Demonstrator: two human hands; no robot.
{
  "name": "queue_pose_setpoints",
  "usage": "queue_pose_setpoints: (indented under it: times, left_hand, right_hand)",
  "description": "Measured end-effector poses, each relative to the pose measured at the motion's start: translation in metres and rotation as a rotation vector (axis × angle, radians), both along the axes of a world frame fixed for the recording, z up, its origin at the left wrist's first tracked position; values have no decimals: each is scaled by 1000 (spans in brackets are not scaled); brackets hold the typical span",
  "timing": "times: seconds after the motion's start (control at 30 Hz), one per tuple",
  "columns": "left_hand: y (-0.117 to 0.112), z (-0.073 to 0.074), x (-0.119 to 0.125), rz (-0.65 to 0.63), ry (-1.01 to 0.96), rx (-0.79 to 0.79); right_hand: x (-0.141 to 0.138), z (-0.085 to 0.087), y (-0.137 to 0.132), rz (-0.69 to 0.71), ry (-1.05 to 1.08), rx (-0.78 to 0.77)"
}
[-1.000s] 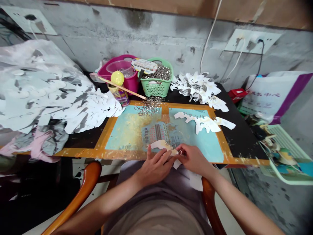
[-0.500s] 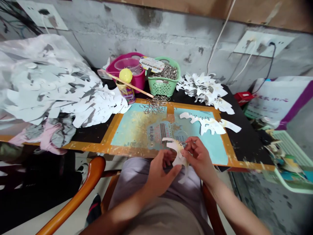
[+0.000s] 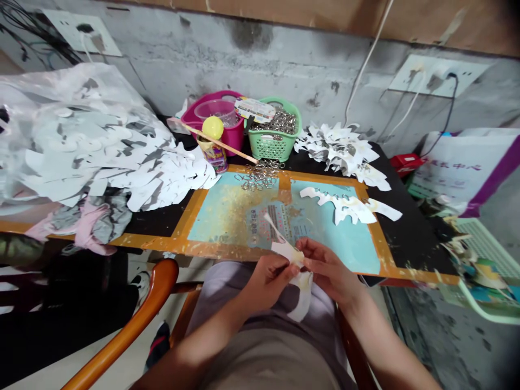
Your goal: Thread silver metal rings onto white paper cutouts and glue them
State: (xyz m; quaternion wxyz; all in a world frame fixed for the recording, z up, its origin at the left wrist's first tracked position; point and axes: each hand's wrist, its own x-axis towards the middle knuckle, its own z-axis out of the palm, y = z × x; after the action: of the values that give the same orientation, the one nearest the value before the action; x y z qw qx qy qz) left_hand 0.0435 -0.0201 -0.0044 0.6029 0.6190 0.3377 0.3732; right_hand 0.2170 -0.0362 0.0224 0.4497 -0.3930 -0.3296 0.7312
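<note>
Above my lap, at the table's front edge, I hold a white cut-out piece (image 3: 300, 303) with curved edges and a yellowish patch. My left hand (image 3: 268, 279) pinches it between thumb and fingers from the left. From the right, the fingers of my right hand (image 3: 327, 268) are closed on the same piece, close to my left fingertips. Any small metal part between the fingers is hidden. Farther up on the blue mat (image 3: 227, 216) lies a similar white cut-out (image 3: 349, 208) with metal clasps along its upper edge. A small heap of metal clasps (image 3: 262, 174) sits at the mat's back edge.
A big pile of white cut-outs (image 3: 162, 173) covers the left side; a smaller pile (image 3: 337, 146) lies back right. A green basket (image 3: 272, 143) of metal parts, a pink basket (image 3: 235, 132) and a yellow-topped can (image 3: 215, 154) with a stick (image 3: 227, 146) stand behind the mat.
The white cut-out in my hands has been turned, with its lower part now hanging over my lap. My hands have come closer together. The camera view has shifted slightly.
</note>
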Motion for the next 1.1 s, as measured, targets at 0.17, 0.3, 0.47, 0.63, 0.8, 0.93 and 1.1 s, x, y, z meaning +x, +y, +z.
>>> queue_pose_setpoints:
  times: [0.17,0.3,0.47,0.63,0.8,0.93,1.1]
  left_hand:
    - [0,-1,0,62,-29,18]
    - [-1,1,1,30,-50,18]
    - [-9,-3,-2,40,-52,-56]
    - [-16,-5,-6,7,-24,-101]
    - [-16,-11,-7,190,-22,-116]
    - [-12,-15,-4,335,30,-97]
    - [-10,-12,5,426,66,-18]
  right_hand:
    - [8,2,-4,78,-80,91]
    - [0,4,-8,19,-365,214]
    - [1,9,-15,-4,-468,225]
    - [4,15,-17,55,-498,229]
    - [9,10,-5,55,-498,228]
    - [8,6,-3,-362,-748,420]
    - [-15,4,-15,-409,-898,550]
